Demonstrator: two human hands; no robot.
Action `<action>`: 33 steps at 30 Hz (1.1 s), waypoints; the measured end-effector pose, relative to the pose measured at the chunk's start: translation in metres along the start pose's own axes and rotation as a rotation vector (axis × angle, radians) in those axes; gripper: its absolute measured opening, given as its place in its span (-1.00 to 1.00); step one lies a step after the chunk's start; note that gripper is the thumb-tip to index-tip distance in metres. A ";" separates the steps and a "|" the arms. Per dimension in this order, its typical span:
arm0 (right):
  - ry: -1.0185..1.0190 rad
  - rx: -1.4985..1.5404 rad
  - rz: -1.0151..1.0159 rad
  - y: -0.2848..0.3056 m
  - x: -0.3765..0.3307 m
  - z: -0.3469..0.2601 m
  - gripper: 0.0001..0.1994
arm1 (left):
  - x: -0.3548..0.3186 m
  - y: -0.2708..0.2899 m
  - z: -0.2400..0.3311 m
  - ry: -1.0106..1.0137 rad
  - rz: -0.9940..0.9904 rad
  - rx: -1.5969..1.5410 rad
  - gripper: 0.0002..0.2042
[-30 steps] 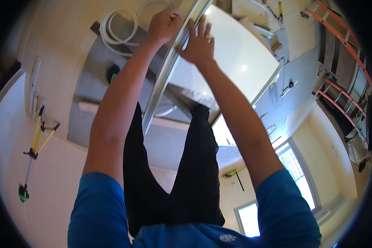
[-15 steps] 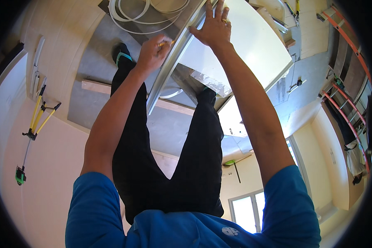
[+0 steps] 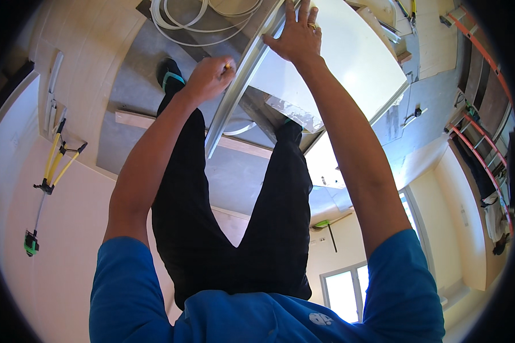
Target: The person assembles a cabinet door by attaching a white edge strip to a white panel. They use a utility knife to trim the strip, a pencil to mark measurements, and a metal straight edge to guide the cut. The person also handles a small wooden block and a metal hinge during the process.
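My right hand [image 3: 297, 41] lies with fingers spread on a white board [image 3: 355, 63], its thumb and fingertips against a long metal straightedge [image 3: 233, 98]. The straightedge runs slantwise along the board's left side and juts past its broken near edge. Left of it, my left hand [image 3: 210, 78] is closed in a fist round a slim yellow pencil-like tool [image 3: 228, 66]. Only a bit of that tool shows; its tip is hidden. The board lies on the floor between and beyond my feet.
Coils of white strip [image 3: 180, 17] lie at the far left of the board. A wooden strip [image 3: 134, 118] crosses the floor by my foot. A yellow-legged tripod [image 3: 54, 160] stands left. Orange ladders [image 3: 480, 48] are at the right, a small black tool [image 3: 416, 112] beside the board.
The left hand has turned a little and drawn slightly right, so less of the yellow tool shows. My right hand stays on the straightedge and board.
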State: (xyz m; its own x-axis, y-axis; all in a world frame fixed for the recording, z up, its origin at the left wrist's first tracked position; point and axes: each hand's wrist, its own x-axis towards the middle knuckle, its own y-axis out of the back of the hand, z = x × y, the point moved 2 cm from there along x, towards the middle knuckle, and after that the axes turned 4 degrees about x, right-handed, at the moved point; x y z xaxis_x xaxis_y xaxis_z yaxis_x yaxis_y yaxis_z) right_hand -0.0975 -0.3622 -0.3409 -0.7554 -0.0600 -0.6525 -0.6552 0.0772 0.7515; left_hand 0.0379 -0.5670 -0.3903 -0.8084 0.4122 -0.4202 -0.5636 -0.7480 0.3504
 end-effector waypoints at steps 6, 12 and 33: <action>0.019 -0.002 0.019 -0.003 0.000 -0.001 0.18 | 0.060 0.030 0.016 -0.033 0.075 -0.112 -0.82; 0.070 -0.028 0.165 -0.032 0.014 0.012 0.17 | 0.014 0.009 -0.008 0.049 0.071 -0.194 -0.83; 0.020 0.027 0.043 0.000 -0.002 0.003 0.17 | -0.018 -0.010 0.009 0.149 0.294 -0.456 -0.85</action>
State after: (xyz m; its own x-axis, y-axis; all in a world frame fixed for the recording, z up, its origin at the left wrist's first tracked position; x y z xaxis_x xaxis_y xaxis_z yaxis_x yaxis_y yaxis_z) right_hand -0.0960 -0.3590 -0.3406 -0.7830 -0.0758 -0.6174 -0.6220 0.1072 0.7757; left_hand 0.0562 -0.5622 -0.3791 -0.8688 0.0993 -0.4850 -0.1608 -0.9832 0.0868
